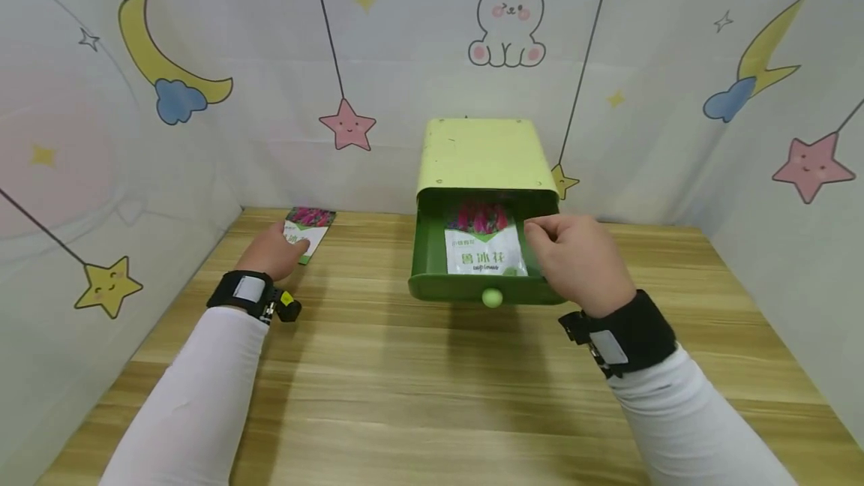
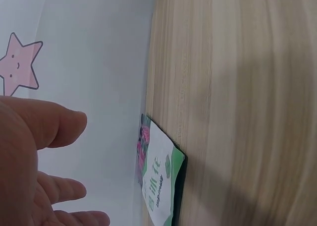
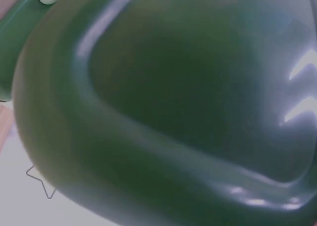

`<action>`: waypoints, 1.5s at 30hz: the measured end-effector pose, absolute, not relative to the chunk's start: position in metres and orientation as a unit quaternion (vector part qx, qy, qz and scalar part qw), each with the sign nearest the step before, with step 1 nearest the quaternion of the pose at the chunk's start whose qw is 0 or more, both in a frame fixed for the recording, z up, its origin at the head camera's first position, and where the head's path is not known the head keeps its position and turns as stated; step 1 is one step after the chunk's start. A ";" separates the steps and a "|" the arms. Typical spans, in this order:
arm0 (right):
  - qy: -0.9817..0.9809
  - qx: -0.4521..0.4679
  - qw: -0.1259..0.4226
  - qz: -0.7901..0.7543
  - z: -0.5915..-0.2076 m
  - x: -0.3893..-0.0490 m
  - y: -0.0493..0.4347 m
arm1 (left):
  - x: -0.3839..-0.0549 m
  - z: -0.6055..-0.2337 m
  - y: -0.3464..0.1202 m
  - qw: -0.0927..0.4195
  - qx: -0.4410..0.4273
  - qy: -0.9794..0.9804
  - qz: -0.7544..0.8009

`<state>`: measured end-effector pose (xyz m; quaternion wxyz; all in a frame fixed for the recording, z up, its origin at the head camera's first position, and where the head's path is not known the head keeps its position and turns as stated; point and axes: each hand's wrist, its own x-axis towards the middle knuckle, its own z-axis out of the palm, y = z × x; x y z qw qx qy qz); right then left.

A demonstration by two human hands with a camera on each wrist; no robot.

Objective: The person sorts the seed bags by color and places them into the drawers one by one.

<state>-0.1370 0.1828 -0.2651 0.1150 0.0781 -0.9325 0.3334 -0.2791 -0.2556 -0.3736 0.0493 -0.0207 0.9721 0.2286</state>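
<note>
A seed packet with pink flowers and a green-and-white front lies on the table at the left. My left hand hovers beside it in the head view. In the left wrist view its thumb and fingers are spread apart, clear of the packet. A second, similar seed packet lies face up in the pulled-out green drawer. My right hand is at the drawer's right side, thumb and forefinger close together near that packet's edge. Whether they pinch anything is hidden; the right wrist view shows only green drawer surfaces.
The pale yellow cabinet houses the drawer and stands at the back of the wooden table. A light green knob sticks out from the drawer front. Printed cloth walls enclose the table at the back and both sides.
</note>
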 end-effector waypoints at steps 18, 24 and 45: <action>-0.920 0.052 0.179 0.343 -0.267 -0.135 0.202 | -0.295 -0.400 -0.275 0.087 -0.031 0.971 0.222; -0.925 0.057 0.196 0.320 -0.270 -0.137 0.212 | -0.293 -0.402 -0.276 0.093 -0.025 0.971 0.218; -0.958 0.032 0.162 0.235 -0.294 -0.147 0.271 | -0.297 -0.411 -0.282 0.095 -0.022 0.979 0.180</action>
